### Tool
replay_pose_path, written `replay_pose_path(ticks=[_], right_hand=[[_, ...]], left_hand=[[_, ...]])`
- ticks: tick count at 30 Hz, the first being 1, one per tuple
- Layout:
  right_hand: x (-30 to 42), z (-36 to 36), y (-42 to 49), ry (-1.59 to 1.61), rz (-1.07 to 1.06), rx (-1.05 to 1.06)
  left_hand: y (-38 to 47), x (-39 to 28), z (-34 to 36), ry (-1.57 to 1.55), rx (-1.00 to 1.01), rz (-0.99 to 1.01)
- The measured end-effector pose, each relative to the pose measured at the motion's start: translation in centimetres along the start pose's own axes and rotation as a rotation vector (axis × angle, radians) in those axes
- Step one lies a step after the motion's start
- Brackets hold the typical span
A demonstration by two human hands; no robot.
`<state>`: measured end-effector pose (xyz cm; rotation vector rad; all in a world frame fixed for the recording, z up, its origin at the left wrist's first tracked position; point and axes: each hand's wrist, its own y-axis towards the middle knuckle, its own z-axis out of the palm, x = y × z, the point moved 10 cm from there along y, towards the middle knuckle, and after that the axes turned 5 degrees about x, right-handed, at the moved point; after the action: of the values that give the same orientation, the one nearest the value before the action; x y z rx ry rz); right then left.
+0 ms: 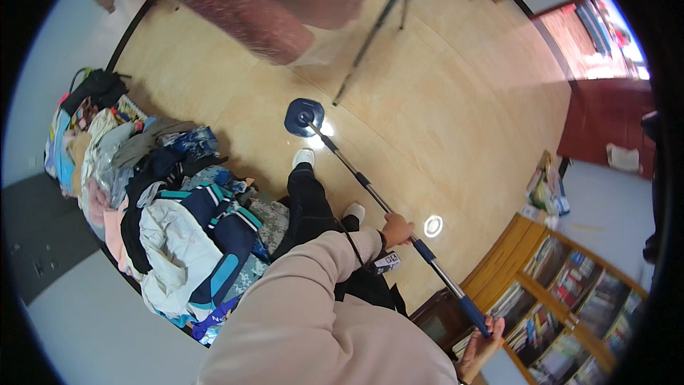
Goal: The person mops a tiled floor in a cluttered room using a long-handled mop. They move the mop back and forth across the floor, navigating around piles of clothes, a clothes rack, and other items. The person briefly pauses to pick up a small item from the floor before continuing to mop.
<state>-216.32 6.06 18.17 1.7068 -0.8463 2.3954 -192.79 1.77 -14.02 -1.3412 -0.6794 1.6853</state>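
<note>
A flat mop with a dark blue head (304, 117) lies on the tiled floor in front of my feet, and its metal pole (378, 196) with blue grips runs down to the lower right. My left hand (398, 229) is closed around the middle of the pole, just above a blue grip. At the pole's upper end, my right hand (482, 343) holds the end of the long blue grip (474, 316), with the palm partly turned up. A small device with a printed code (387, 262) hangs near my left wrist.
A big heap of clothes (181, 235) lies along the left wall. Ahead are a reddish rolled textile (240, 16) and a thin-legged stand (368, 43). A wooden bookcase (561, 299) stands at the lower right, with bags (546, 190) beside it. A doorway opens at the upper right.
</note>
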Motion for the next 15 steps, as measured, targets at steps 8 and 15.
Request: replay_pose_path(ticks=[8, 15], right_hand=[[14.2, -10.1, -9.8, -0.258, -0.496, -0.472], [17.9, -9.2, -8.6, -0.208, -0.707, -0.337]], left_hand=[[-2.9, 3.2, 22.9, -0.112, 0.388, -0.182], [-5.3, 0.3, 23.5, -0.267, 0.261, -0.096]])
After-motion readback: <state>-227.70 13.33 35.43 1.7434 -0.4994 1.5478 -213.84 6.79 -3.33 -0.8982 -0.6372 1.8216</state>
